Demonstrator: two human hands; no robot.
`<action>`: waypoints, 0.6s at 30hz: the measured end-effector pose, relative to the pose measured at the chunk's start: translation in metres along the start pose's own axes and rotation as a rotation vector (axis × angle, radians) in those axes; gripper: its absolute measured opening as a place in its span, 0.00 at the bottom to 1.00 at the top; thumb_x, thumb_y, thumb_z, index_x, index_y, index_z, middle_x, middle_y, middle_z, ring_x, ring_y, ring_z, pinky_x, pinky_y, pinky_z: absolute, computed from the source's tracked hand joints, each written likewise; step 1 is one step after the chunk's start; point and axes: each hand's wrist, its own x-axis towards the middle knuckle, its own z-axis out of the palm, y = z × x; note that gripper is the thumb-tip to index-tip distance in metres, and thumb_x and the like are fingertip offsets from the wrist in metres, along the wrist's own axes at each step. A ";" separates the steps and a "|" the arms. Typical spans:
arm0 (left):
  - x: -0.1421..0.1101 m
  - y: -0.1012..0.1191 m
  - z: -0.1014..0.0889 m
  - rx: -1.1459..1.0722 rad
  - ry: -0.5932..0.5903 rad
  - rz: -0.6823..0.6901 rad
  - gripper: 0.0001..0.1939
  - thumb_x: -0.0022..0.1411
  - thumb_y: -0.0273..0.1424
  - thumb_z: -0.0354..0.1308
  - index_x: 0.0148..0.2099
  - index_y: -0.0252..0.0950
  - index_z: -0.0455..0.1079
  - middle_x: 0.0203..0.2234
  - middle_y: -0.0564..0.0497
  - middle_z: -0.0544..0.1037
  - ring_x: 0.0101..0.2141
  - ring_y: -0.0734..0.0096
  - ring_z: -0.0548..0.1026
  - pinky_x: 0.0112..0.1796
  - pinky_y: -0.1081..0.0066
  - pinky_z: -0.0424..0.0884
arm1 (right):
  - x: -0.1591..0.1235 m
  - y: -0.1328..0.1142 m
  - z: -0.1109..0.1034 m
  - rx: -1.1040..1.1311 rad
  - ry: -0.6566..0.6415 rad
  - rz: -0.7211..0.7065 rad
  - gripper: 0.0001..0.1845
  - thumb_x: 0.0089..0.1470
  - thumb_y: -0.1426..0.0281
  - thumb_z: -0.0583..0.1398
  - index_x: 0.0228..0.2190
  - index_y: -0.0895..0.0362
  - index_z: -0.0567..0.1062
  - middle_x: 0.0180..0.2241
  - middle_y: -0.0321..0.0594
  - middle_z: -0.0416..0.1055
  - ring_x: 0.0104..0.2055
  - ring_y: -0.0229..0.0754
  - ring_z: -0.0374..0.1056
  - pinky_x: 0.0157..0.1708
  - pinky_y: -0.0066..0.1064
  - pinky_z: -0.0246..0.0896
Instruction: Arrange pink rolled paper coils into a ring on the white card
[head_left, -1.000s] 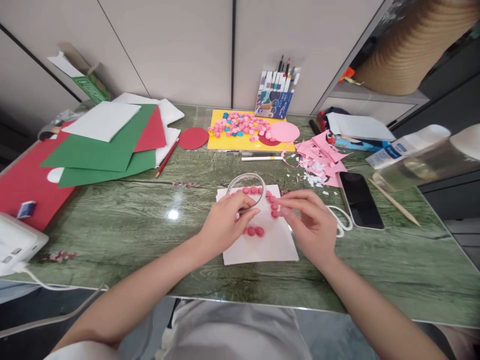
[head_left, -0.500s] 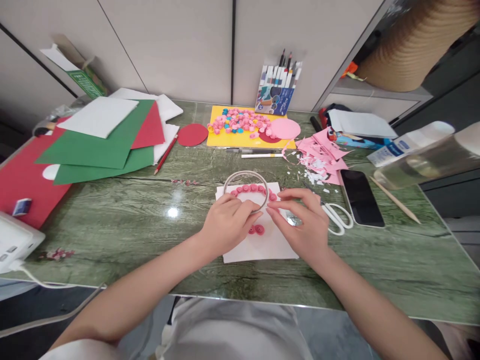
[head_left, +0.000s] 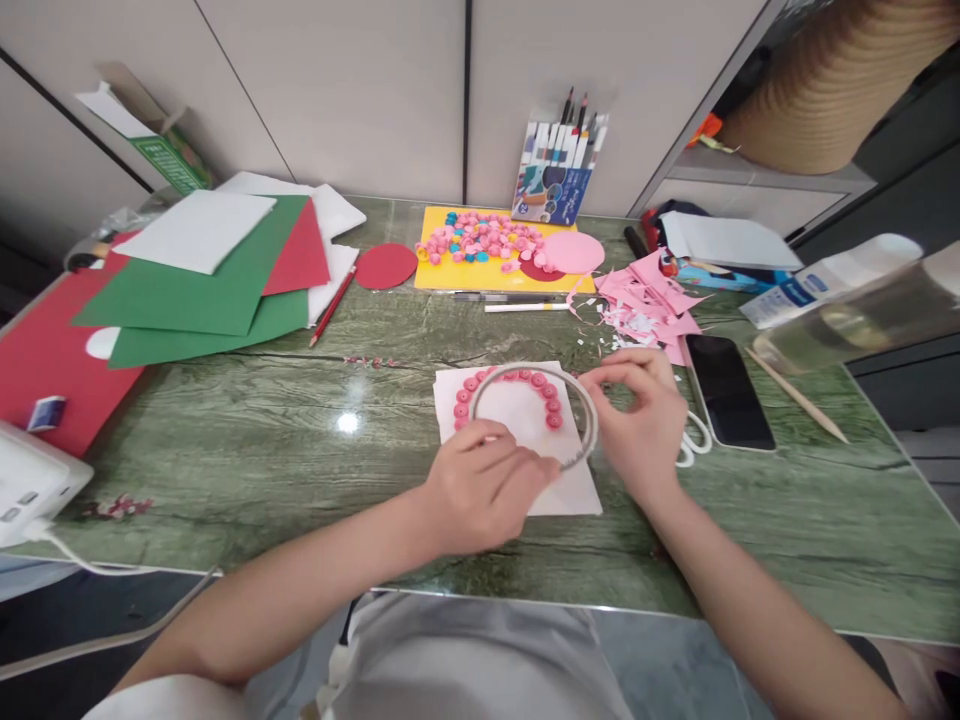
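Observation:
My left hand (head_left: 487, 490) is closed on a thin roll of tape (head_left: 592, 430), holding the ring tilted above a white sheet of paper (head_left: 566, 495). My right hand (head_left: 637, 415) pinches at the roll's upper right edge, thumb and forefinger together; any loose tape end there is too fine to see. On the paper, small pink paper coils (head_left: 538, 380) form a curved row, seen partly through the ring. My left hand hides the lower left of the sheet. White-handled scissors (head_left: 697, 435) lie partly behind my right hand.
Pink and blue paper coils (head_left: 487, 238) lie on a yellow sheet (head_left: 431, 280) at the back. Pink paper scraps (head_left: 652, 295), a phone (head_left: 729, 390) and a wooden stick (head_left: 799, 395) are on the right. Green paper (head_left: 202, 300) is stacked left, beyond a white charger (head_left: 37, 485).
The tape roll has swung right and toward me in my left hand, uncovering more of the coil row. My right hand has moved right and up, from over the paper to the roll's edge.

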 end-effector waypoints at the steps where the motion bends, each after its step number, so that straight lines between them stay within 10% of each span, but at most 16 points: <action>1: 0.000 -0.005 0.001 -0.003 -0.026 -0.055 0.02 0.57 0.24 0.57 0.33 0.35 0.67 0.19 0.56 0.74 0.21 0.76 0.68 0.33 0.70 0.66 | 0.004 0.005 -0.001 0.068 -0.005 0.050 0.01 0.46 0.70 0.63 0.25 0.54 0.76 0.32 0.38 0.66 0.37 0.41 0.64 0.38 0.37 0.60; 10: -0.018 -0.108 0.010 0.103 -0.252 -0.635 0.02 0.58 0.29 0.56 0.34 0.39 0.69 0.24 0.50 0.72 0.32 0.60 0.71 0.41 0.59 0.63 | 0.014 0.015 -0.007 0.684 -0.316 0.380 0.07 0.46 0.71 0.62 0.30 0.51 0.79 0.39 0.40 0.68 0.41 0.42 0.66 0.39 0.36 0.63; 15: -0.008 -0.091 0.008 -0.012 -0.251 -0.667 0.10 0.55 0.25 0.56 0.41 0.39 0.70 0.40 0.45 0.74 0.44 0.56 0.69 0.46 0.57 0.63 | 0.011 0.010 -0.006 0.709 -0.419 0.401 0.08 0.47 0.71 0.62 0.31 0.51 0.80 0.38 0.39 0.67 0.40 0.40 0.65 0.37 0.33 0.63; 18: 0.005 -0.059 0.007 -0.439 -0.299 -0.781 0.07 0.58 0.29 0.55 0.40 0.38 0.72 0.36 0.48 0.76 0.39 0.65 0.73 0.41 0.64 0.69 | 0.006 0.007 -0.005 0.686 -0.500 0.351 0.08 0.49 0.70 0.61 0.33 0.49 0.79 0.38 0.39 0.66 0.41 0.40 0.65 0.36 0.32 0.64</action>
